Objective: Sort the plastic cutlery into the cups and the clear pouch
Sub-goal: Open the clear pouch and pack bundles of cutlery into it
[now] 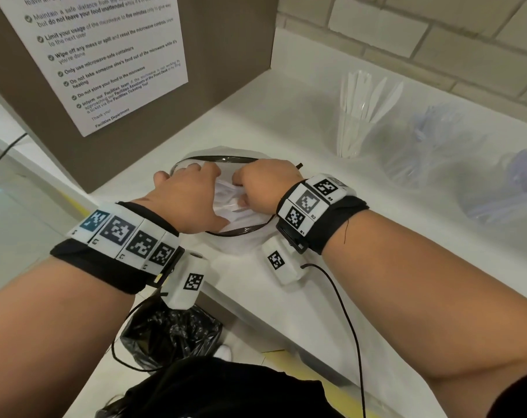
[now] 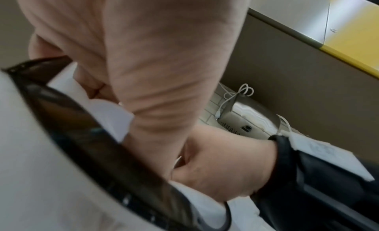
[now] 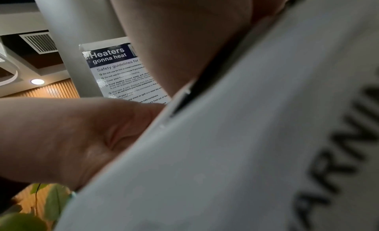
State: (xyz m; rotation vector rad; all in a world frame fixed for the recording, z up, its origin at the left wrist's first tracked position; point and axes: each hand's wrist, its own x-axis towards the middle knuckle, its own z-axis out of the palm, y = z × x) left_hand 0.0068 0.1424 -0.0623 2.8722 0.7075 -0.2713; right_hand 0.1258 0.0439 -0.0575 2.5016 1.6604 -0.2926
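Lying flat on the white counter (image 1: 286,122), near its front edge, the clear pouch (image 1: 226,233) is soft glossy film with a thin black rim curving around its open mouth. Left hand (image 1: 189,200) spreads over the mouth, fingers reaching inside; whether they grasp anything cannot be told. Right hand (image 1: 262,182) is curled, pinching white contents at the opening. Three clear cups stand well apart to the right: one cup (image 1: 358,128) holds stiff white knives upright; the other two, holding pale cutlery, are too blurred to count.
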